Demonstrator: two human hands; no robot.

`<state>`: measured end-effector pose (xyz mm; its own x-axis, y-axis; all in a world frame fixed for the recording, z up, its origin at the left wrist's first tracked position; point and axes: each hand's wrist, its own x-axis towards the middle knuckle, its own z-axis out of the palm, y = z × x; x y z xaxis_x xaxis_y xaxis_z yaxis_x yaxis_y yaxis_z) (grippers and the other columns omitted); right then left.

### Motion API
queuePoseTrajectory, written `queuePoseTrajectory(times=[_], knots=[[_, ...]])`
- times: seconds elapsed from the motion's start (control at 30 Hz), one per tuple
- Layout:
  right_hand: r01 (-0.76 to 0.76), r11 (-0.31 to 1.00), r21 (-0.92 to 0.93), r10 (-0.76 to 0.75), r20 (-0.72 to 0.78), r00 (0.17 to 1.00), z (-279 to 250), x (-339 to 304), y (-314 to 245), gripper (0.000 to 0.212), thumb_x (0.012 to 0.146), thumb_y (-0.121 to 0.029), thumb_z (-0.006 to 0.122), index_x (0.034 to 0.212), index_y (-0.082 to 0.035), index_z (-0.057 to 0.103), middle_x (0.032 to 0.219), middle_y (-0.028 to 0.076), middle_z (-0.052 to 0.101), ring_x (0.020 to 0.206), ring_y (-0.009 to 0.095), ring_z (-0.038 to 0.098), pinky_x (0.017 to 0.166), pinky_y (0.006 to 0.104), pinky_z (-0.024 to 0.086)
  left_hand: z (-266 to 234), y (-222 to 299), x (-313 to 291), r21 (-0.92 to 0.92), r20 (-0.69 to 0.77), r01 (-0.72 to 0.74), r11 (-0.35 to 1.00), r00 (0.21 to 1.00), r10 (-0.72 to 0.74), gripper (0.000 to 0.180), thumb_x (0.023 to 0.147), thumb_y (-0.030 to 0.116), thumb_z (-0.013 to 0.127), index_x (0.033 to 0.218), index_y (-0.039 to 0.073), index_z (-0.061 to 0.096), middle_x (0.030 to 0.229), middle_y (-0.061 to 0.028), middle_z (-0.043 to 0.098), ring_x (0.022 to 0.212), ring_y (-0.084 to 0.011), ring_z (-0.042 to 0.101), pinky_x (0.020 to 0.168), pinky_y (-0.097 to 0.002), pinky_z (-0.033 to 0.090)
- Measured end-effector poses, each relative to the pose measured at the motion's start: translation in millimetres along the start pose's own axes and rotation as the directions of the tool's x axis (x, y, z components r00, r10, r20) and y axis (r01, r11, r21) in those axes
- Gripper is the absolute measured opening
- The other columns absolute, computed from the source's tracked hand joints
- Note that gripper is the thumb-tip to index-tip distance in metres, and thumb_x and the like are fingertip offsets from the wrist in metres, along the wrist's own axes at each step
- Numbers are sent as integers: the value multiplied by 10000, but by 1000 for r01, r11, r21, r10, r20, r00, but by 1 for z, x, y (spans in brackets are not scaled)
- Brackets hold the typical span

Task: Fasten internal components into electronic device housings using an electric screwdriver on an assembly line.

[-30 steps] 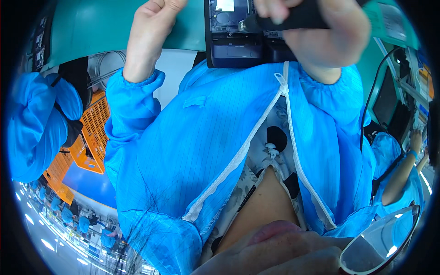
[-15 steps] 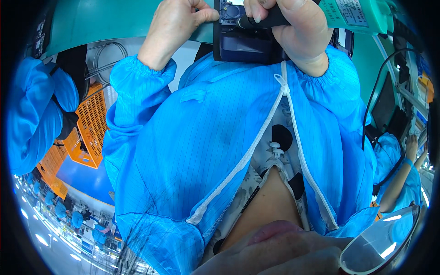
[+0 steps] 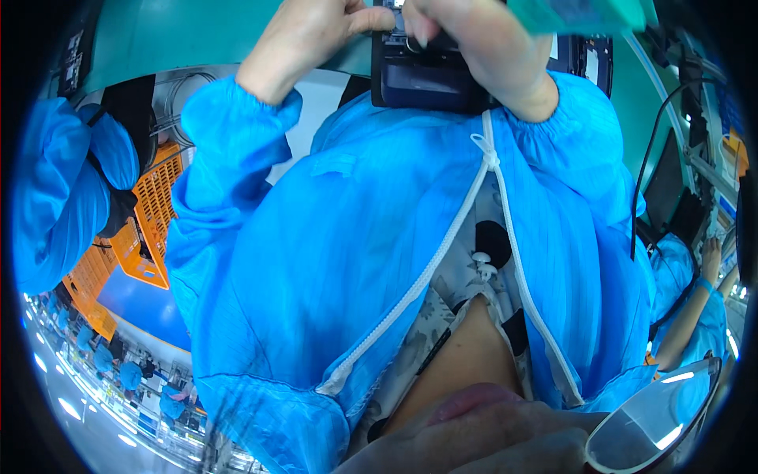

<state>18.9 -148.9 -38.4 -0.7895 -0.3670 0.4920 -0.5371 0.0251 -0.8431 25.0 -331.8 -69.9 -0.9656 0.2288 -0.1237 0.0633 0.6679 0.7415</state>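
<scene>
A dark electronic device (image 3: 433, 85) with a black frame and exposed inner parts lies at the top edge of the head view, close against my body. My left hand (image 3: 304, 39) is at its left side, thumb pressed to the frame edge and fingers curled, partly cut off by the picture's border. Over the device my right hand (image 3: 489, 39), smeared by motion, is closed around an electric screwdriver with a green body (image 3: 588, 14). The hand hides most of the dark front end, and I cannot see whether the tip touches anything.
Under the device is a green work surface (image 3: 181, 35). Another dark device part (image 3: 596, 67) lies right of my right wrist. A black cable (image 3: 643, 158) hangs at the right. Orange crates (image 3: 154, 193) stand at the left, beside a co-worker's blue sleeve (image 3: 59, 182); another co-worker's arm (image 3: 687, 316) is at the right.
My right hand has tilted and swung upward and slightly left with the screwdriver, whose green body is now blurred and higher in view. The left hand has shifted slightly, still at the device's edge.
</scene>
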Motion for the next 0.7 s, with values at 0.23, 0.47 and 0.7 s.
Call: queuePoseTrajectory(times=[0.23,0.47,0.7], knots=[[-137,899,416,196,-101,975,-31,-9,3,177,856,-84,635,945,2,509,710,73,590,565,119,569,549,255,480,7,29,30,72,162,1,997,987,-12,447,814,365,736,758,-70,651,610,-176,598,546,-247,592,521,-383,445],[-50,962,270,126,-272,954,-154,-36,-3,257,861,-165,683,1004,1,550,707,57,596,570,117,572,528,238,466,111,87,108,29,239,-131,991,964,120,564,722,531,772,645,-12,638,559,-92,570,517,-176,535,484,-359,406],[-60,998,-28,39,-483,875,-256,-71,5,211,834,-39,703,1004,-26,579,771,15,599,675,72,565,597,226,460,186,199,166,163,410,-308,937,885,220,570,708,545,759,770,-17,683,741,-182,672,696,-304,660,619,-425,488]])
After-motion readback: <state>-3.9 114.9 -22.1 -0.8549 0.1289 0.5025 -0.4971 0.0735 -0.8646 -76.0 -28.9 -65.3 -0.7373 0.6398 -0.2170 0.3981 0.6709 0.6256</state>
